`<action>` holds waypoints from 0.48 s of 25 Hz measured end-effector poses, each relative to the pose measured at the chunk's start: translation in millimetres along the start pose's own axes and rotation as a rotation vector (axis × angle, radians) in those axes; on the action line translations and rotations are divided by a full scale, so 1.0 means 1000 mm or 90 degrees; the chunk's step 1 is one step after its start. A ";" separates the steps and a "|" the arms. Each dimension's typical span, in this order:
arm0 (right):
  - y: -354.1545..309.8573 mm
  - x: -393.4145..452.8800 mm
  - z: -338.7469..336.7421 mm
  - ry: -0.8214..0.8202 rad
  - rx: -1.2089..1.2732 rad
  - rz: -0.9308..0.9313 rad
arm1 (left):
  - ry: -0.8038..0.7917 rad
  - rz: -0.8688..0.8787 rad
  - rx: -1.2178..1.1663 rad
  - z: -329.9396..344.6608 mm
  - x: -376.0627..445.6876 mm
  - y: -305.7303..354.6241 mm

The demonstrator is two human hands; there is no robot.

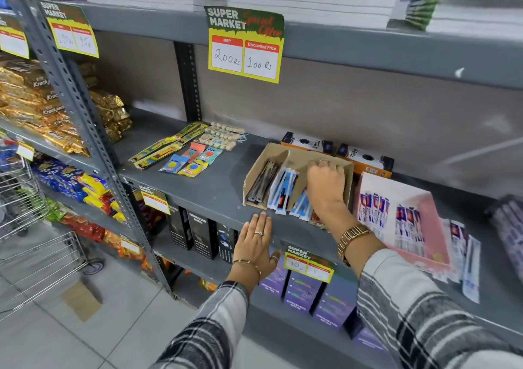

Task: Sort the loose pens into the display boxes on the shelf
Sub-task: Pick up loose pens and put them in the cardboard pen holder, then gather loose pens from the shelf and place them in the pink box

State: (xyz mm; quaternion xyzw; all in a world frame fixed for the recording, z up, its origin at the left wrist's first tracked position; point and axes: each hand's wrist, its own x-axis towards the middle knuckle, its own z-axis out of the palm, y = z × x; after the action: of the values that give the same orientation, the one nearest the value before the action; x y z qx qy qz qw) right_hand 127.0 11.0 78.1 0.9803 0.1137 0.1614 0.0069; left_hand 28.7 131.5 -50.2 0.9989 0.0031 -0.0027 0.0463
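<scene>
The head view looks down on a grey shelf (215, 187) in a shop. A brown cardboard box (256, 176) stands open on it, and packed pens stand inside: dark ones (263, 183) at the left, blue and white ones (284, 189) in the middle. The right hand (327, 187) reaches into the right part of this box, palm down, fingers (321, 166) bent toward the back wall. The hand covers what is under it, so I cannot tell if its grip is closed on a pen or only pressing the packs in place. The left hand (256, 240) lies flat on the front edge of the shelf, fingers straight and apart, holding nothing.

Just to the right of the brown box stands a pink box (424, 213) with more pen packs (373, 208) inside. Some loose pens (467, 258) lie on the shelf beside and partly under its right side.

I judge that the step in hand is arranging or placing pens in the brown box. The sorting looks partly done, because loose pens are left on the right. The next move probably calls for taking the right hand out, reaching across the pink box to those loose packs, and matching each one to the box with the same kind.
</scene>
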 end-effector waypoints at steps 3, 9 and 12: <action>0.034 -0.023 -0.001 0.055 -0.039 -0.010 | -0.001 0.001 0.002 -0.003 -0.003 0.014; 0.112 -0.067 -0.007 0.033 -0.055 0.104 | 0.004 0.121 -0.025 -0.001 -0.008 0.079; 0.157 -0.089 -0.013 0.016 -0.017 0.213 | 0.016 0.182 -0.042 0.000 -0.008 0.117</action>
State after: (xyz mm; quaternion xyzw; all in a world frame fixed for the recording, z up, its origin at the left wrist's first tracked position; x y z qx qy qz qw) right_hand 75.3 -161.9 69.8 0.9833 -0.0535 0.1738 -0.0083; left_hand 21.2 14.7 -39.1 0.9870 -0.1390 0.0164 0.0793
